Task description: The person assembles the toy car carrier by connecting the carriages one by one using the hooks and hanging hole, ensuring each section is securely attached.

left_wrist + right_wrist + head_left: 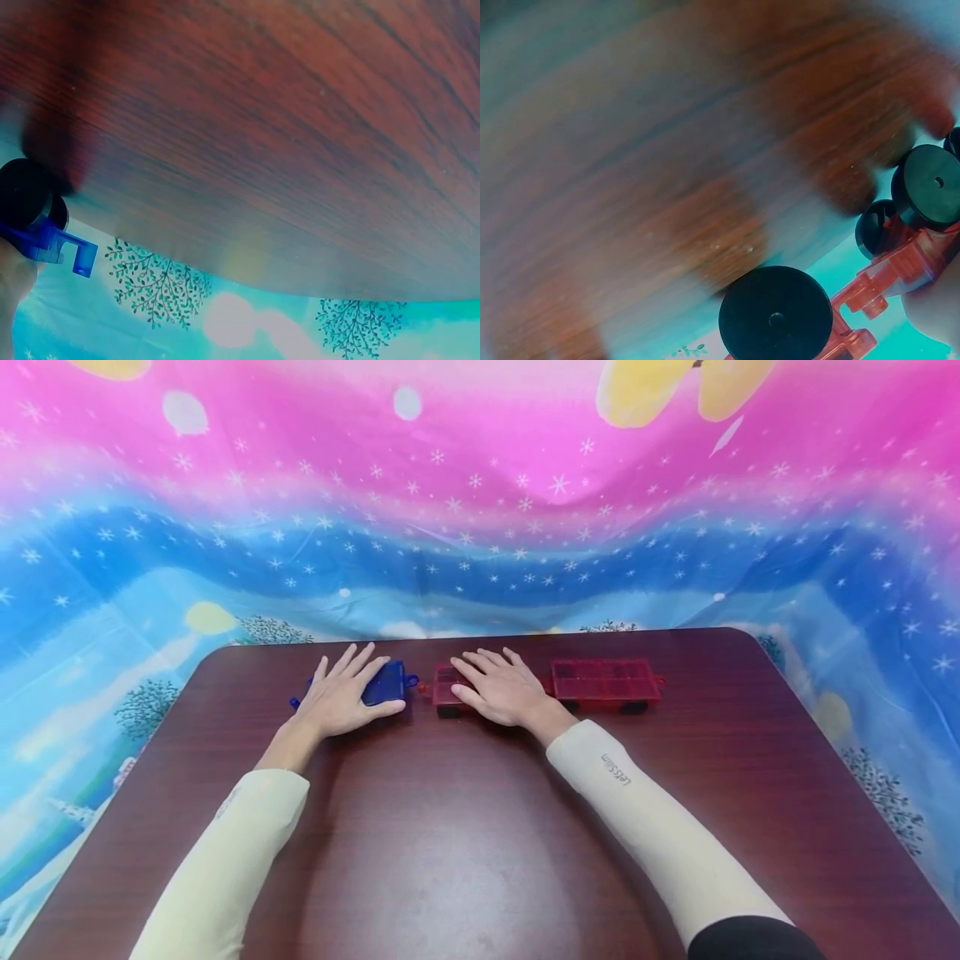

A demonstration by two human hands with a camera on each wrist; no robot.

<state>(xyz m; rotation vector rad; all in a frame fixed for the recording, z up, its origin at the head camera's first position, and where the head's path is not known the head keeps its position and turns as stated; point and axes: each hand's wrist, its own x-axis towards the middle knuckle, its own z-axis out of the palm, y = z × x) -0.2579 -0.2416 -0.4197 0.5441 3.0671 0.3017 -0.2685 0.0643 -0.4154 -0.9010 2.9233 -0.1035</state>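
A see-through blue toy wagon (387, 683) stands near the table's far edge, partly covered by my left hand (337, 695), which rests on it with fingers spread. Its wheel (26, 191) and blue hook (84, 259) show in the left wrist view. To the right, my right hand (501, 688) lies with straight fingers over a see-through red wagon (444, 680). A second red wagon (606, 677) stands behind that wrist. Between the blue and nearer red wagons, a small blue loop (411, 680) and a red coupler (423, 688) sit close; I cannot tell if they are joined.
The dark brown wooden table (450, 827) ends just beyond the wagons, with rounded far corners. A pink and blue patterned cloth (480, 527) hangs behind and along both sides. In the right wrist view, red coupling pieces (866, 289) lie between black wheels (775, 315).
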